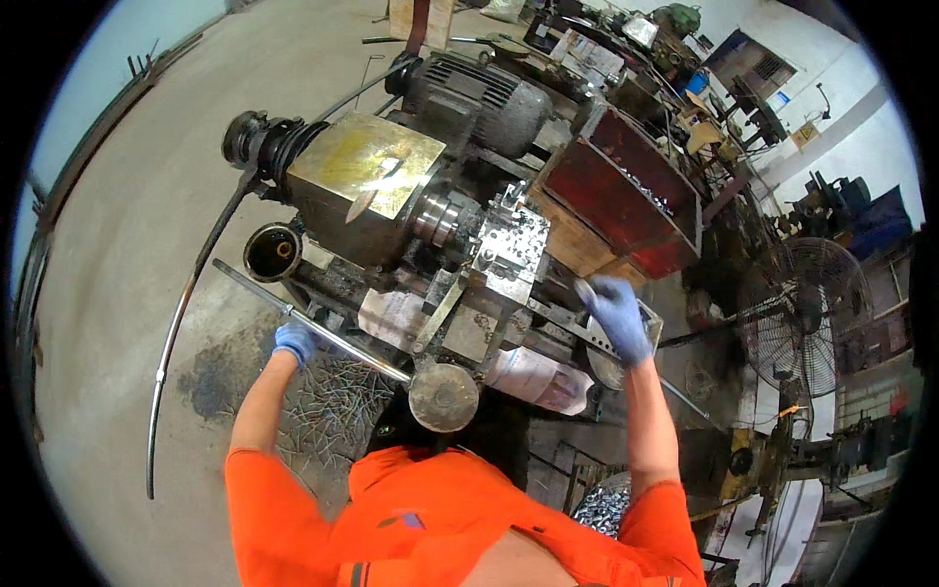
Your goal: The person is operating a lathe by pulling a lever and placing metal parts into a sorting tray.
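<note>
My left hand (pixel 295 340), in a blue glove, is at the underside of a long metal bar (pixel 342 344) that slants to a round metal knob or disc (pixel 443 397) in front of me. Its fingers are hidden by the bar. On the right, my blue-gloved right hand (pixel 620 318) is raised beside the machine's slide (pixel 577 328), fingers drawn together. A small pale bit shows at the fingertips, too small to name. Between my hands stands an oily machine with a spindle (pixel 439 219) and a chip-covered metal block (pixel 512 247).
A pile of thin metal rods (pixel 333 406) lies on the floor at left. Behind the block are a motor (pixel 479 103) and a red metal bin (pixel 626 186). A round pot (pixel 273 251) sits at left, a large fan (pixel 807 313) at right, shiny small parts (pixel 602 509) near my right elbow.
</note>
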Demonstrator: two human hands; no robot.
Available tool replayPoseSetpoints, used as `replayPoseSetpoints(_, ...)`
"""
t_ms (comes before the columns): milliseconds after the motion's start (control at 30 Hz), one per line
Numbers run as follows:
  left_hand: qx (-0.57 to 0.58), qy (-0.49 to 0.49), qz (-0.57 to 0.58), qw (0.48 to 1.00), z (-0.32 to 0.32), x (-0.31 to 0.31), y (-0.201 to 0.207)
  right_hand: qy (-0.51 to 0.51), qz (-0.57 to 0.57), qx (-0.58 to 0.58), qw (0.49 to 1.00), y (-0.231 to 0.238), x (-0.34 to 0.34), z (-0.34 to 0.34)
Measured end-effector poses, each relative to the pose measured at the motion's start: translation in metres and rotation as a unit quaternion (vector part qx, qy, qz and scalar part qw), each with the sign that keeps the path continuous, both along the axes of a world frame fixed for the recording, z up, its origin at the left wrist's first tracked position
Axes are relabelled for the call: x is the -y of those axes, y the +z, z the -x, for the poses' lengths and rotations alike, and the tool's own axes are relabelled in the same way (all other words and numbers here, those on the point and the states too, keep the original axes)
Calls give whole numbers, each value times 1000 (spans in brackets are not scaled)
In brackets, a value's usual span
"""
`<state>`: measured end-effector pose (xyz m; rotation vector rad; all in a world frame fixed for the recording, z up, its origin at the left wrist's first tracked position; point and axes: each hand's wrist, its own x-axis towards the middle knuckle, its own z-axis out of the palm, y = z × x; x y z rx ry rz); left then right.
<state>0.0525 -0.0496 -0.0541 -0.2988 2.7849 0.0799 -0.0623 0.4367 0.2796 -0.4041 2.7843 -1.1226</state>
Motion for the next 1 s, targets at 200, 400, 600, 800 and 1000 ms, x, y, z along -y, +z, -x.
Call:
replayPoseSetpoints(200, -26, 68, -41, 996, -24, 29, 144, 87, -234, 16, 968, -11, 115, 89)
replayPoseSetpoints(400, -238, 147, -85, 956, -82, 74, 239, 97, -2, 61, 993, -25, 144, 94)
replayPoseSetpoints(600, -367, 159, 0, 916, -103, 102, 254, 113, 112, 107, 981, -25, 131, 88)
replayPoseSetpoints(800, -233, 187, 60, 952, -104, 122, 232, 97, -98, 6, 990, -41, 130, 102)
replayPoseSetpoints(1000, -224, 349, 44, 909, -110, 93, 219, 164, -202, -78, 962, -20, 168, 67)
